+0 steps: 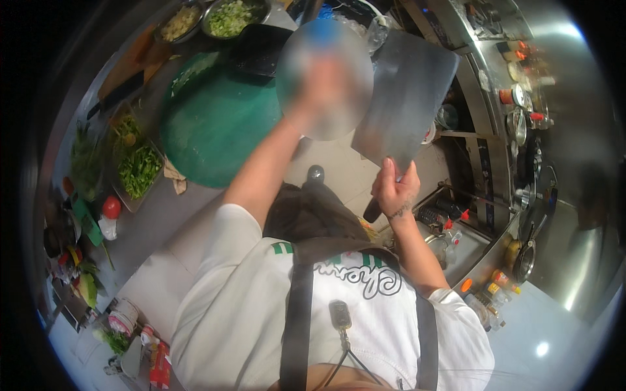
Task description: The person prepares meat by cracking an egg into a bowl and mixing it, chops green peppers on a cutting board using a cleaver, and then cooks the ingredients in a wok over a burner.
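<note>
My right hand (397, 188) grips the handle of a large cleaver (408, 93), whose wide blade is held up over the floor on the right. My left arm reaches forward past a round green cutting board (225, 122). A blurred oval covers my left hand (328, 80), so its fingers and anything in it cannot be made out. A black container (259, 49) stands at the board's far edge, just left of the blur. Behind it are a metal bowl of chopped pale green vegetable (230, 18) and a bowl of yellowish chopped pieces (181, 23).
On the left counter lie a wooden board (122, 78), a dark-bladed knife (117, 95), a tray of cut greens (139, 171), a folded cloth (175, 175) and a green-handled tool (85, 217). A steel shelf with jars (513, 95), bottles and pans runs along the right.
</note>
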Demonstrator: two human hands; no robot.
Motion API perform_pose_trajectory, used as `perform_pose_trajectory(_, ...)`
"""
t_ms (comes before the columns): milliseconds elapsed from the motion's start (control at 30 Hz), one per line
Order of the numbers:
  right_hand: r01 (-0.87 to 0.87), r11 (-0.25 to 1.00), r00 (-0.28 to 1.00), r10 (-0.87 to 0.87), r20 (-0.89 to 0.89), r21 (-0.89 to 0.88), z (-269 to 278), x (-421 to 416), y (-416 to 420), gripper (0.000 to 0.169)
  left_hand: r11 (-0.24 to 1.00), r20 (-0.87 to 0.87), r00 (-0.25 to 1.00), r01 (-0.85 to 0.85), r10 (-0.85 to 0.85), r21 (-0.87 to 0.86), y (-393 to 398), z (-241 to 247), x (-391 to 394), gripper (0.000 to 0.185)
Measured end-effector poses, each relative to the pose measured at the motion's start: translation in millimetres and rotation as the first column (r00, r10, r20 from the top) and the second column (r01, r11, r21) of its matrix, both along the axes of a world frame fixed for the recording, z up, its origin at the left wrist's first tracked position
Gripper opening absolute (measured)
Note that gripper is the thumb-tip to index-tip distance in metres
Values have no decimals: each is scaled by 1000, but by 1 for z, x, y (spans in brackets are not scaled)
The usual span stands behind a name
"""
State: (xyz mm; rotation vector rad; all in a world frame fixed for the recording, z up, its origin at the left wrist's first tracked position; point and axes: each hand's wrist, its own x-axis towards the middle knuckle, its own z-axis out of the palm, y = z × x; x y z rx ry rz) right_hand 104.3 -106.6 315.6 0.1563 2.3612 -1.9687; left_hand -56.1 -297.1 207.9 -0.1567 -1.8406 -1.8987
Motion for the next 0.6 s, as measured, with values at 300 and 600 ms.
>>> perform_pose_trajectory(300, -459, 838, 671, 545, 503, -296, -115, 10, -67, 14, 797, 12, 942, 276, -335, 537, -111, 102, -19, 32)
perform_pose_trajectory(600, -150, 726, 731, 539, -419, 671, -119, -73, -74, 25, 870, 424, 853, 69, -305, 488, -96, 47, 83, 25)
